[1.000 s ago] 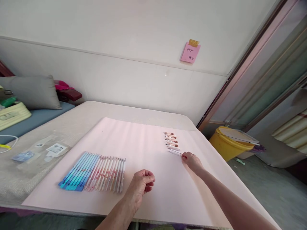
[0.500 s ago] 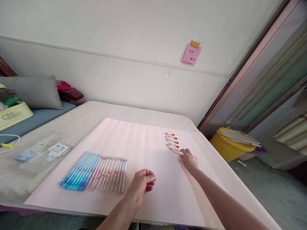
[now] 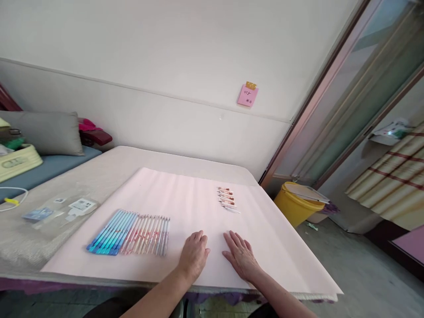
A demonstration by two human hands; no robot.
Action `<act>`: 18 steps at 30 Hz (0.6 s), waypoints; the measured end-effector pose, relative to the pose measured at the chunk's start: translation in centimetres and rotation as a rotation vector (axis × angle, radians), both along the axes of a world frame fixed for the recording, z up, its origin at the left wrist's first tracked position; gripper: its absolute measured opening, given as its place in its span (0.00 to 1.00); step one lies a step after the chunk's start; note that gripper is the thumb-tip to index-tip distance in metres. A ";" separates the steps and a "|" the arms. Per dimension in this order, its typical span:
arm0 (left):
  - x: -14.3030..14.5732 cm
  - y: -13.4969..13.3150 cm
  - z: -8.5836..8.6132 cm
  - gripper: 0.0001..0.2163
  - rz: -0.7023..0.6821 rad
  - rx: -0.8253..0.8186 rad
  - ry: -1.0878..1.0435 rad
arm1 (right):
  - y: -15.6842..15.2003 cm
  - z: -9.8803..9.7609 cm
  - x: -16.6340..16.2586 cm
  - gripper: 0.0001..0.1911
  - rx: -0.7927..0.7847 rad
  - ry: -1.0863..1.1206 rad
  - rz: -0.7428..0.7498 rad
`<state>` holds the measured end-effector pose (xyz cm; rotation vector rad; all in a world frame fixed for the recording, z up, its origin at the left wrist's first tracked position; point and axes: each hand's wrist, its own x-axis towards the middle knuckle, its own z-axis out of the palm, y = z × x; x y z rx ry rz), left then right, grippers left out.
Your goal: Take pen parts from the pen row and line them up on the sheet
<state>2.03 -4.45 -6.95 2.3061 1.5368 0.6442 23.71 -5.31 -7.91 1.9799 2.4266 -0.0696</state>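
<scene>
My left hand [image 3: 194, 256] lies flat on the pink sheet [image 3: 185, 194] near the table's front edge, fingers stretched out, holding nothing. Beside it, my right hand [image 3: 241, 258] also rests palm down with fingers spread and empty. To the left of my left hand lies a tidy row of several pens [image 3: 129, 232], blue ones on the left and white-pink ones on the right. Farther back on the sheet, beyond my right hand, is a small row of several short pen parts [image 3: 227, 198].
Clear plastic packets with labels [image 3: 59, 210] lie on the table left of the sheet. A grey pillow [image 3: 43, 137] and a cream case [image 3: 16, 161] sit at far left. A yellow bucket [image 3: 296, 207] stands on the floor at right. A pink note [image 3: 247, 95] hangs on the wall.
My right hand has let go of the last pen part and drawn back to the front edge. My left hand has uncurled and laid flat. The view has shifted to the right.
</scene>
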 end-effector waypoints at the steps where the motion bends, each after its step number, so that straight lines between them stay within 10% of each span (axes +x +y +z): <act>1: 0.1 -0.3 -0.7 0.18 -0.043 0.057 0.063 | -0.3 -0.1 -0.2 0.30 -0.031 -0.002 -0.015; 18: -1.9 -6.9 -4.2 0.28 -0.039 0.271 0.415 | -3.8 -1.0 -3.2 0.28 0.100 0.030 -0.114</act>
